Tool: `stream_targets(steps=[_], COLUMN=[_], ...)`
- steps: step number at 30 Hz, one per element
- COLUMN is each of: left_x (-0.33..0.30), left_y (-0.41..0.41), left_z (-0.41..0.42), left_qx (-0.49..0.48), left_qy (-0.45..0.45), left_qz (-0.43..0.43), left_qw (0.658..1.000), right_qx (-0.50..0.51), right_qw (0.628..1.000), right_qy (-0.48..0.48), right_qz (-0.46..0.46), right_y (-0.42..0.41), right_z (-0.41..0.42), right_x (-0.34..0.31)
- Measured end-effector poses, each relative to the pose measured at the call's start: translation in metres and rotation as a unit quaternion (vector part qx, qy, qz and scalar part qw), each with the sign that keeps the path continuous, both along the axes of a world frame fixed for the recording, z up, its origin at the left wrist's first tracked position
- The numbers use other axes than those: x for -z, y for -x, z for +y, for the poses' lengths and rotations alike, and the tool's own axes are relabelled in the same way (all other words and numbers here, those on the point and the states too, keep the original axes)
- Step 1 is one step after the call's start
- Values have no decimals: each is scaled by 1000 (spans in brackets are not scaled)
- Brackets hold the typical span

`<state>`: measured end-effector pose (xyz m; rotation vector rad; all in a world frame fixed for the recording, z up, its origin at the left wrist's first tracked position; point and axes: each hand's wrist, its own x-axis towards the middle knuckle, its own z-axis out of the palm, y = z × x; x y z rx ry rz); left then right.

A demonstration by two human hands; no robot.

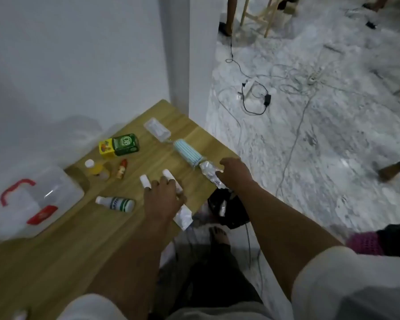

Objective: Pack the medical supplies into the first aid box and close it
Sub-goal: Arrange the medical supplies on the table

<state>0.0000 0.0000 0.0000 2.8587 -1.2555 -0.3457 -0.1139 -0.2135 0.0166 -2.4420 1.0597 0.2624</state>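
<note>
The clear first aid box (56, 190) with a red handle and red latch lies closed at the left of the wooden table (56, 245). My left hand (163, 199) rests palm down over white tubes (144, 181) and a white sachet (183, 217) near the table's front edge. My right hand (234, 173) touches silver blister packs (209, 174) at the table's right edge. A stack of blue face masks (188, 153) lies just beyond them. A green-labelled white bottle (117, 203) lies on its side near the box.
A green and yellow carton (120, 145), small bottles (97, 169) and a clear packet (157, 130) lie farther back. A white wall stands behind the table. Cables and a power strip (314, 77) cross the marble floor to the right. A black bag (229, 211) sits under the table edge.
</note>
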Motion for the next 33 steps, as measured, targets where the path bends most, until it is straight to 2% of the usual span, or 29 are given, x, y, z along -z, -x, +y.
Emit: stream_targets(steps=[7,11,15,20,24,28,30,33], left_x=[24,31,35,37,30,-2,-17,-28], left_y=[3,0,-7,-6,1,26,41,59], left_z=[1,2,8,10,14,0,-16,-49], left_qx=[-30,-27,17,50,78,39,-4,-35], left_qy=[-61,-85,-74,-48,10,95,140,157], left_qz=[-17,-22,-30,-13,60,143,192,269], left_qw=[998,996,997,998,995,984,971,950], right_qx=[56,93,147,178,195,260,286,342], right_qw=[996,995,988,979,965,936,928,915], right_qy=[-10,-11,-52,-95,-162,-200,-201,-181], right_qz=[62,47,-2,2,-63,-127,-129,-115], right_y=[-2,-5,-6,-4,7,36,57,92], right_z=[11,13,10,8,16,24,23,16], right_x=[47,57,61,60,55,44,35,27])
